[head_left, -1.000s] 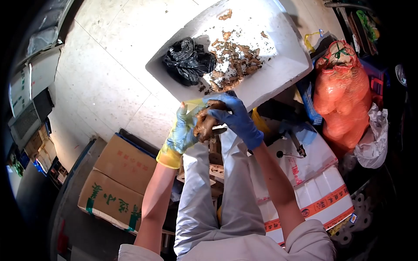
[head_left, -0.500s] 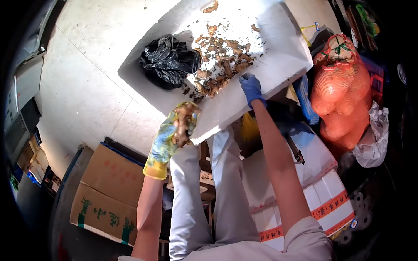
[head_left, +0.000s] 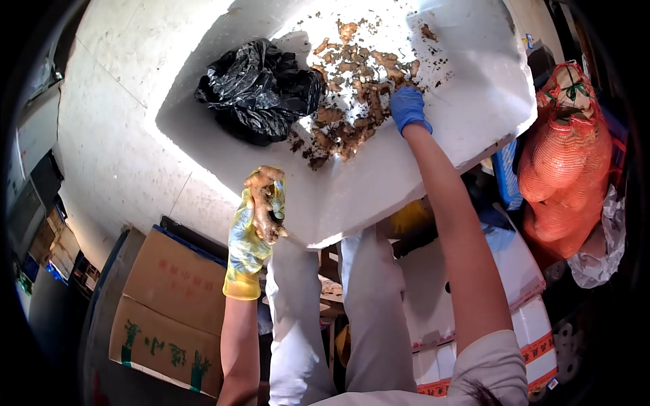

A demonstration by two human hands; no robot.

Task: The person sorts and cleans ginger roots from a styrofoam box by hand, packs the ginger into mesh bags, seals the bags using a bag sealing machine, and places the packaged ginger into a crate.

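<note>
My left hand (head_left: pixel 245 254), in a yellow and bluish glove, is closed around a knobbly ginger root (head_left: pixel 263 203), just outside the near left side of a white foam box (head_left: pixel 379 186). My right hand (head_left: pixel 409 109) wears a blue glove and reaches inside the box. Its fingers look curled at the right edge of the ginger pile; what is under them is hidden. Many ginger pieces (head_left: pixel 330 115) and dark soil crumbs are spread over the box's floor. Left of them lies a crumpled black plastic bag (head_left: pixel 261 95).
A brown carton (head_left: pixel 172 291) stands at lower left, white cartons (head_left: pixel 521 328) with red tape at lower right. Orange mesh sacks (head_left: pixel 565 169) and a clear plastic bag (head_left: pixel 602 243) are at the right. My legs (head_left: pixel 369 304) are below the box's near edge.
My right hand has moved from the box's near right wall inward to the ginger pile. The left hand keeps the ginger root, now slightly lower and farther left. The box appears larger in view.
</note>
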